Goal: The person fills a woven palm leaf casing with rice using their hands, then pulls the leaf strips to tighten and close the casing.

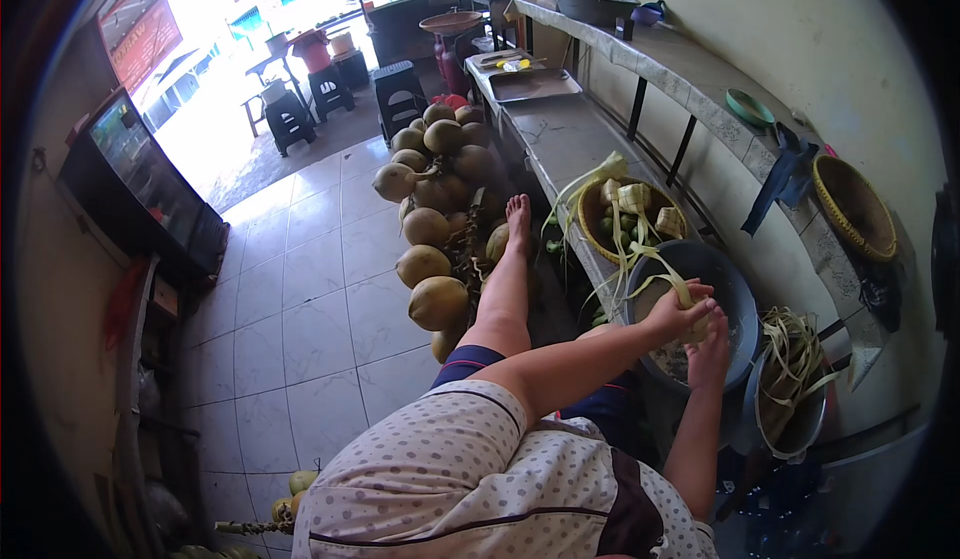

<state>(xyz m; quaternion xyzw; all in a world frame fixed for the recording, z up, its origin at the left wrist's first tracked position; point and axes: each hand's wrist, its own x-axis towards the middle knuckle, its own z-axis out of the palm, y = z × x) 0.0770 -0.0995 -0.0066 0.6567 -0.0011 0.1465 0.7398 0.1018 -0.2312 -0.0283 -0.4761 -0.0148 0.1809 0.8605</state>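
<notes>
Both my hands meet over a large grey plastic basin [724, 270] on the bench. My left hand [673, 313] grips a pale palm-leaf pouch [699, 330], apparently a ketupat casing, with a long leaf strip trailing from it. Supporting the pouch from the other side is my right hand [707, 358]; the fingers of both hands partly cover it. Pale grains, probably rice, lie in the basin. Just beyond stands a yellow-rimmed woven basket [587, 232] with several woven ketupat casings [634, 197] and green round fruits [609, 225]. Loose leaf ends hang over its side.
A bucket [814, 428] full of leaf strips [791, 352] stands right of the basin. Coconuts [439, 304] are heaped on the tiled floor [315, 334] by my leg. The tiled bench [555, 127] carries a metal tray [532, 84]; a raised shelf [705, 82] runs along the wall.
</notes>
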